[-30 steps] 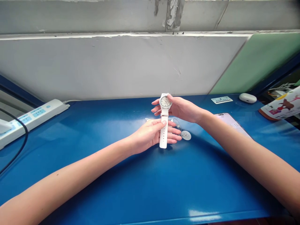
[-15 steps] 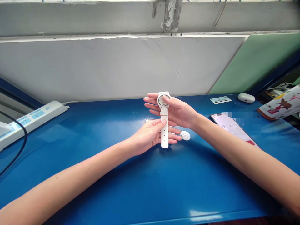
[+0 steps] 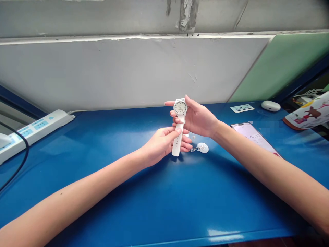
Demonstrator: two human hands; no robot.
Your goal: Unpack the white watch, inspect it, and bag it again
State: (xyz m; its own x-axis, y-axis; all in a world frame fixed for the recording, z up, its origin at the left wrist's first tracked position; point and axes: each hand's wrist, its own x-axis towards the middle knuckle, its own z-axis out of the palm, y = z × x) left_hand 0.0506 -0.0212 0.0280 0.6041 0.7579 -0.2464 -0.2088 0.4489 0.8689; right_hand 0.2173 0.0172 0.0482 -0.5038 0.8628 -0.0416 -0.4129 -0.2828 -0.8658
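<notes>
A white wristwatch (image 3: 180, 107) hangs above the blue table, its round dial facing me and its long holed strap end slanting down. My left hand (image 3: 158, 145) pinches that strap between thumb and fingers, a little below the strap loop. Around the case, my right hand (image 3: 202, 118) has its fingers curled behind the watch, thumb raised beside the dial and off it. Just beyond my left fingertips, a round white tag (image 3: 203, 147) with a bead chain lies on the table. Small pale items behind the hands are mostly hidden.
A white power strip (image 3: 38, 132) with a black cable is at the left. To the right lie a phone (image 3: 253, 137) showing a timer, a card (image 3: 242, 108), a white earbud case (image 3: 270, 106) and a printed pouch (image 3: 307, 113). A wall closes off the blue table's (image 3: 164, 206) back.
My right thumb has lifted off the dial and its fingers have curled in behind the watch. The strap's lower end has swung slightly left and up.
</notes>
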